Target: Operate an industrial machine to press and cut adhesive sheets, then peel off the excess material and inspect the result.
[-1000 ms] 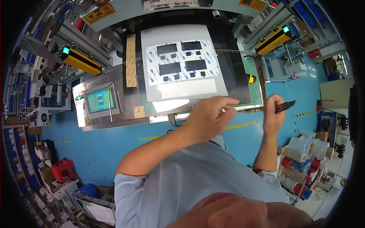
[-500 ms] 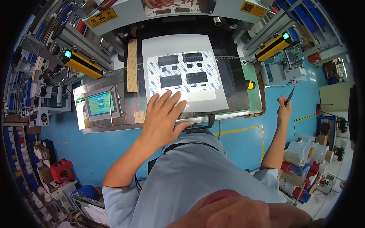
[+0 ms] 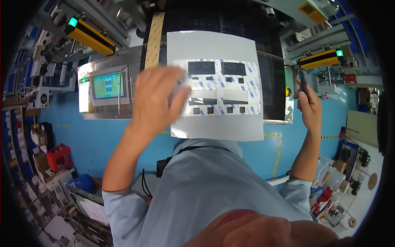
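Note:
A large white sheet [image 3: 214, 127] lies on the black machine bed, its near end reaching past the bed's front edge. On it sits a strip of printed white liner [image 3: 253, 95] with dark rectangular cut-outs and small dark squares. Over the sheet's left edge hovers my left hand [image 3: 154, 101], blurred, its thumb apart from the fingers. It appears to hold nothing; whether the fingertips touch the sheet I cannot tell. Off to the right, my right hand [image 3: 311, 108] is closed around a slim dark pointed tool [image 3: 303, 84], tip up, its exact kind unclear.
A control screen [image 3: 108, 85] is set in the metal panel at left. Yellow-and-black sensor bars with green lights stand left [image 3: 91, 37] and right [image 3: 321, 59]. A patterned tan strip [image 3: 155, 39] runs along the bed's left side. A red stool [image 3: 59, 157] stands on the blue floor.
The white sheet has come nearer to me, now overhanging the bed's front. My left hand has risen and moved left, off the sheet's middle. My right hand still grips the tool, slightly higher.

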A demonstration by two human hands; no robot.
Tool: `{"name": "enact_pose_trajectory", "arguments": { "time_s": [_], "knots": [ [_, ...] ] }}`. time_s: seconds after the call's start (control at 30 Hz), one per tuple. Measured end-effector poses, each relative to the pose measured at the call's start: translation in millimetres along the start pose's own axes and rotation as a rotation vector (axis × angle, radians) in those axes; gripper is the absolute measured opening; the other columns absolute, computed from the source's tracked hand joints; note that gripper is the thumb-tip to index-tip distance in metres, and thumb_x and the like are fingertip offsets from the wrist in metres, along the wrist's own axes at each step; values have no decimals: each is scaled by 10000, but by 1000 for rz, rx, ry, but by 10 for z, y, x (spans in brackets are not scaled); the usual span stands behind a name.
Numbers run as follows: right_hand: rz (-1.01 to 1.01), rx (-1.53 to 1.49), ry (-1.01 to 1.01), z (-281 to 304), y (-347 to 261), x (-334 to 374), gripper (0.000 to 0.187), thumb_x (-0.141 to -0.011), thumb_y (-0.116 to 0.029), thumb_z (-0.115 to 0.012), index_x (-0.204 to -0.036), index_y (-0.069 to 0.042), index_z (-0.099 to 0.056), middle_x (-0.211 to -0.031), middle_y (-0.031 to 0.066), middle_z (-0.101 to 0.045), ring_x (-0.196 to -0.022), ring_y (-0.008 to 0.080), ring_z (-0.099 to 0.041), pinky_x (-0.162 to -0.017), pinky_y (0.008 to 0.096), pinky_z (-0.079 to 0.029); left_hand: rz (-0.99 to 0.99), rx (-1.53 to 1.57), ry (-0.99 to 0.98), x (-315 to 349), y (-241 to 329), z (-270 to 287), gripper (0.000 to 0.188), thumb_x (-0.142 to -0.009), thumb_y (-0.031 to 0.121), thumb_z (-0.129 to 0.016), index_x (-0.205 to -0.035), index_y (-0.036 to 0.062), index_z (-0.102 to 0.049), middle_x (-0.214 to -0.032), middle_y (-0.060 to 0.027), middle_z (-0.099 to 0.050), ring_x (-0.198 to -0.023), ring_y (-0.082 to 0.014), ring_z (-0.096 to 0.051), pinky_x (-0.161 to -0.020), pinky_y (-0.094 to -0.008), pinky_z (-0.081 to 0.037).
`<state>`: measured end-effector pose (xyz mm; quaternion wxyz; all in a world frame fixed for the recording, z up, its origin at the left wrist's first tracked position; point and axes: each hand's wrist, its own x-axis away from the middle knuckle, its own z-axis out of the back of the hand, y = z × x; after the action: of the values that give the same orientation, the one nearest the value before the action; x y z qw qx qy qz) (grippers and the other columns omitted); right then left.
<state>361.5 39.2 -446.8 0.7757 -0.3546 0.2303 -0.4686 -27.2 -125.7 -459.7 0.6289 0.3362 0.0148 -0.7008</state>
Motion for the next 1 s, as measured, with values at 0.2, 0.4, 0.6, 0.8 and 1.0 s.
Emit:
{"name": "enact_pose_trajectory", "arguments": {
  "time_s": [0.2,0.4,0.6,0.8,1.0],
  "knots": [
    [403,174,-275,-582,-777,-520,267,-919,-90,-586,-1164,14,-610,-882,140,-664,-755,250,-642,-715,312,-502,49,-90,-38,-72,-214,-131,383,-762,158,-764,-1105,25,-662,-1170,-133,-649,-1116,-327,-573,-961,-412,-416],
    [605,385,-341,-1075,-1059,-868,287,-878,-106,-638,-1163,-75,-645,-824,128,-630,-721,319,-610,-642,384,-493,81,-64,-44,47,-163,-191,365,-755,170,-772,-1076,26,-677,-1206,-104,-642,-1150,-323,-558,-974,-414,-401],
    [724,478,-394,-1310,-1137,-1038,311,-845,-118,-674,-1155,-95,-664,-749,88,-606,-625,286,-599,-561,381,-491,86,-70,12,76,-208,-242,384,-696,201,-802,-1023,45,-677,-1135,-71,-661,-1110,-294,-578,-965,-437,-390],
    [727,488,-401,-1342,-1150,-1072,312,-827,-111,-687,-1139,-101,-677,-748,73,-612,-630,268,-611,-554,368,-494,100,-83,-12,84,-199,-235,386,-712,196,-790,-1049,47,-675,-1176,-64,-647,-1138,-291,-561,-981,-435,-379],
    [728,500,-411,-1354,-1182,-1108,332,-811,-99,-689,-1143,-116,-682,-750,67,-615,-631,264,-616,-551,362,-499,117,-75,-50,58,-207,-214,381,-737,196,-775,-1074,44,-681,-1205,-66,-641,-1160,-297,-552,-998,-433,-373]
  ]
}}
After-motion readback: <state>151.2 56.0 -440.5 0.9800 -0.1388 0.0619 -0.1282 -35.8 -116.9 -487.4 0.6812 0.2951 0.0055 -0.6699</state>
